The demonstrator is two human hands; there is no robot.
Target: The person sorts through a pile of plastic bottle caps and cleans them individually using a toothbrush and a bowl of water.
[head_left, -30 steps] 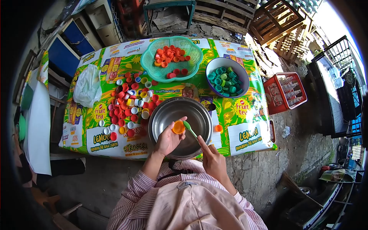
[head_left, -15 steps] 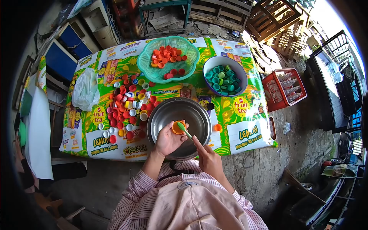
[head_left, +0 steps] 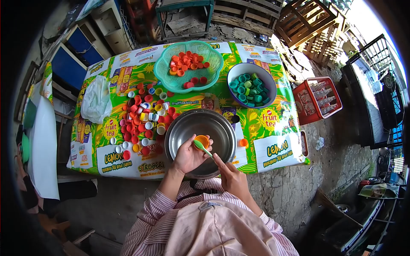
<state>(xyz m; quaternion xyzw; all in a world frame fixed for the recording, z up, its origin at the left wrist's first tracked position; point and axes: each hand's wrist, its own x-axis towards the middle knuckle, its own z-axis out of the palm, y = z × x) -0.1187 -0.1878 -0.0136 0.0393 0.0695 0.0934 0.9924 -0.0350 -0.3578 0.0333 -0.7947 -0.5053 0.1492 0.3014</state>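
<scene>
My left hand (head_left: 188,157) holds an orange bottle cap (head_left: 205,139) in its fingers, with the cap's hollow side facing up. In my right hand (head_left: 232,176) is a small green spoon (head_left: 199,145), its rounded tip at the left edge of the cap. Both hands are over the near part of a steel basin (head_left: 173,121). An orange cap (head_left: 243,142) lies on the table just right of the basin, and a dark cap (head_left: 235,119) sits a little behind it.
Loose red, white and yellow caps (head_left: 139,119) spread left of the basin. A mint-green basket (head_left: 160,72) with orange and red caps and a white bowl (head_left: 239,68) with green caps stand farther back. A plastic bag (head_left: 96,100) lies left; a red crate (head_left: 305,102) is right.
The spoon's tip has shifted from the cap's right part to its left edge. The left hand has turned the cap slightly; both hands keep their hold.
</scene>
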